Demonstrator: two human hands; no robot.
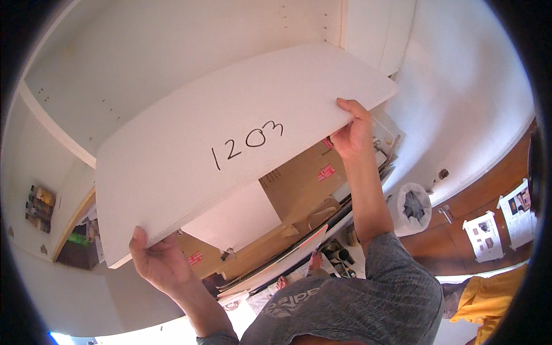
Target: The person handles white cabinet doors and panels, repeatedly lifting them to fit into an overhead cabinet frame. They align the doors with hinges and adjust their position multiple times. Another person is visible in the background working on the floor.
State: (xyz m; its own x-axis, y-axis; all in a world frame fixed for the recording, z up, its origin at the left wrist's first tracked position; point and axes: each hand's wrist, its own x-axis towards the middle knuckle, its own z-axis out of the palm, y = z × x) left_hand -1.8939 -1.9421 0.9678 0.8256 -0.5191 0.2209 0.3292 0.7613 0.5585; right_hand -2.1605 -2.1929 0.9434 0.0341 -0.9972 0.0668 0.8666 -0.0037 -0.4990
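Observation:
A long white shelf board [190, 121] with black handwritten marks on its face slants across the view, its far part inside a white cabinet [172, 52]. My left hand [161, 261] grips the board's near left corner, thumb on top and fingers underneath. Near the right end, my right hand [353, 132] holds the front edge the same way, with the thumb on the upper face. Both hands' fingers are partly hidden below the board. Its far edge lies close to the cabinet's back panel; whether it touches there I cannot tell.
Small peg holes dot the cabinet walls. Below the board are brown cardboard [299, 178] and a white panel [236, 218]. At right stand a bin with a pale liner [411, 204] and a brown surface with taped paper sheets [484, 237]. Yellow clothing [489, 296] shows at lower right.

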